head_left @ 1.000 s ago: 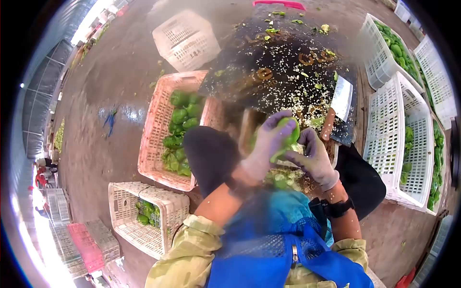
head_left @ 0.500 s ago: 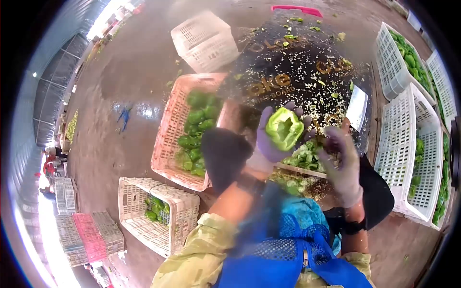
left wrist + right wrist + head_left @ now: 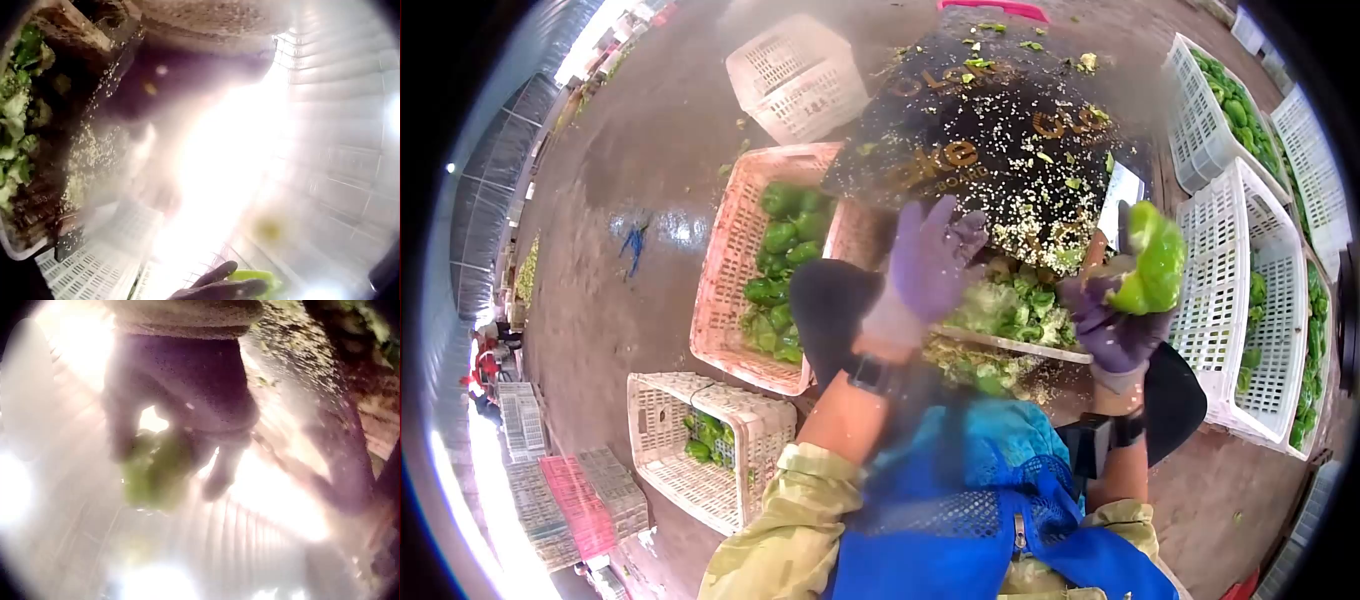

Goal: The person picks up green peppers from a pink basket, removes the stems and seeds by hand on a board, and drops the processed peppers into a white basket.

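In the head view my gloved right hand [image 3: 1115, 330] grips a green bell pepper [image 3: 1155, 262], raised at the right beside the white crates. The right wrist view shows the same bell pepper [image 3: 156, 475], blurred, between the fingers. My left hand [image 3: 935, 255], in a purple glove, is empty with fingers spread, over the near edge of the black board [image 3: 1000, 130]. Pale seeds are scattered across that board. Behind the right hand lies a cleaver [image 3: 1120, 195], its handle partly hidden. Below the hands, a container [image 3: 1040, 350] holds green cores and scraps.
To my left stands a pink crate [image 3: 725, 260] of whole green peppers, with a tipped white crate [image 3: 720, 500] nearer me. Another white crate [image 3: 795, 80] lies beyond. On the right, white crates [image 3: 1215, 300] hold more peppers. My knees flank the scrap container.
Both hands were on the bell pepper; then the left held it, its hollow cut end showing. Now the right hand has it, out to the right, and the left is empty.
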Demonstrator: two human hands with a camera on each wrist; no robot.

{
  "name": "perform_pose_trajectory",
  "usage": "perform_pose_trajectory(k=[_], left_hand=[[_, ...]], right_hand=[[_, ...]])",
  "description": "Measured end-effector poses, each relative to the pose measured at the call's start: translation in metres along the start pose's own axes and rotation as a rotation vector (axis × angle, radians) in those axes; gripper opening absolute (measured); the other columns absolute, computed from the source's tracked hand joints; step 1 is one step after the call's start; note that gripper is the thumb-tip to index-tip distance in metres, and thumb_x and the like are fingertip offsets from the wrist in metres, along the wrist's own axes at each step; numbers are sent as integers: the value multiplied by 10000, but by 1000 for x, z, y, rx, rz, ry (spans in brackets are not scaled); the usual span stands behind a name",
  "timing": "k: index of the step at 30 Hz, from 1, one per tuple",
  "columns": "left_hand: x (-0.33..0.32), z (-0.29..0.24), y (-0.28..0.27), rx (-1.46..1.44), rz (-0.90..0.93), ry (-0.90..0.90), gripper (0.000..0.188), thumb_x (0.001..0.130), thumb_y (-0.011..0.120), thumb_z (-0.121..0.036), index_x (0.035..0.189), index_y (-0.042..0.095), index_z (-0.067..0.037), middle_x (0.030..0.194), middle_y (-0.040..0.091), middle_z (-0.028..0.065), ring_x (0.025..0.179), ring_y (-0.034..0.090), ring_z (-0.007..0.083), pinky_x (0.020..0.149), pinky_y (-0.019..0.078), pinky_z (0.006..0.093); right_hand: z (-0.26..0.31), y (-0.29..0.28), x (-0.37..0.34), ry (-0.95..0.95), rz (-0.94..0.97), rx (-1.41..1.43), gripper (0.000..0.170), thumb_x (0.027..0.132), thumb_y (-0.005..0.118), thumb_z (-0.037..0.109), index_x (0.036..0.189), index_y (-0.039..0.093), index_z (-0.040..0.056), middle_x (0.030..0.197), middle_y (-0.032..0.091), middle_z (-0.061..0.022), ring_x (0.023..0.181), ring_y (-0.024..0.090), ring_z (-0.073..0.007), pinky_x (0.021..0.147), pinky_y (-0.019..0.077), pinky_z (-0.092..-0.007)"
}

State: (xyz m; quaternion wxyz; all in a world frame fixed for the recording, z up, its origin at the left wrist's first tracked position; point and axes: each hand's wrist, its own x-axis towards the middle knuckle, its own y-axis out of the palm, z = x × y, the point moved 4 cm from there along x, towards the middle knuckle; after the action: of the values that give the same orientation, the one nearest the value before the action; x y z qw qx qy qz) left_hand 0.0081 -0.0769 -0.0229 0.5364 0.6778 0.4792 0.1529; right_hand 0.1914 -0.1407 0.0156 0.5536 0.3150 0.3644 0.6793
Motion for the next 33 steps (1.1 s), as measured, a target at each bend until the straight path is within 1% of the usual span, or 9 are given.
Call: perform_pose_trajectory(k=[3,8,15,17,19,26,27,29,33], left_hand=[[16,21,28,304,75,90,423,951,425,-412,1247,453,-112,1117,573,109,936,578,229,800,488,381],[15,-12,24,352,52,40,404,944,476,-362,1291,458,-155,1103,573,23,927,545,126,734,455,282],[-91,-220,-76,702,45,436,446,953,450,-292,1333,411,-60,1261,523,114,1175,502,226,947,447,376],[-138,-255,-133,944,-322,502,468,936,486,-289,1344,411,-74,1254,525,88,1138,521,201,914,449,343],[-171,-266,-176,837,-752,276,515,908,527,-306,1358,407,-86,1247,526,70,1099,526,169,886,437,310],[-154,-239,-361,1546,-421,-277,653,763,688,-287,1323,448,-53,1207,573,101,1029,548,201,835,454,296],[-146,-225,-378,1563,-446,-389,688,731,713,-278,1323,446,-51,1206,577,115,1030,554,218,836,459,308],[-130,-202,-387,1679,-431,-624,750,673,748,-263,1324,442,-51,1209,578,142,1040,560,250,847,463,335],[-121,-183,-398,1847,-408,-986,832,605,770,-274,1335,424,-73,1199,572,171,1093,549,312,895,455,383]], right_hand=[[-26,-7,8,58,12,-662,584,876,589,305,1357,373,54,1220,547,-95,1185,471,-278,1047,320,-493],[30,-55,5,38,-274,-191,524,891,567,255,1328,398,19,1302,479,-107,1162,476,-270,995,377,-423],[67,-74,4,-78,-309,-525,559,914,515,260,1368,312,6,1361,405,-127,1219,426,-261,1046,329,-400],[72,-76,9,-79,-305,-573,569,920,500,262,1380,288,3,1377,384,-133,1236,412,-258,1060,315,-393],[78,-79,16,-72,-289,-608,579,926,485,264,1391,263,-1,1394,362,-139,1253,398,-255,1075,301,-387],[80,-79,67,6,21,-583,615,949,432,269,1432,177,-14,1452,288,-159,1310,348,-246,1125,253,-364],[67,-81,70,12,-231,-763,666,924,490,277,1433,173,-12,1436,312,-161,1307,356,-244,1126,252,-363],[25,-50,91,160,102,-587,636,940,469,261,1440,167,9,1417,343,-146,1285,383,-227,1106,284,-352],[26,-59,91,156,-310,-808,557,974,398,239,1447,175,47,1398,373,-117,1245,424,-198,1067,333,-330]])
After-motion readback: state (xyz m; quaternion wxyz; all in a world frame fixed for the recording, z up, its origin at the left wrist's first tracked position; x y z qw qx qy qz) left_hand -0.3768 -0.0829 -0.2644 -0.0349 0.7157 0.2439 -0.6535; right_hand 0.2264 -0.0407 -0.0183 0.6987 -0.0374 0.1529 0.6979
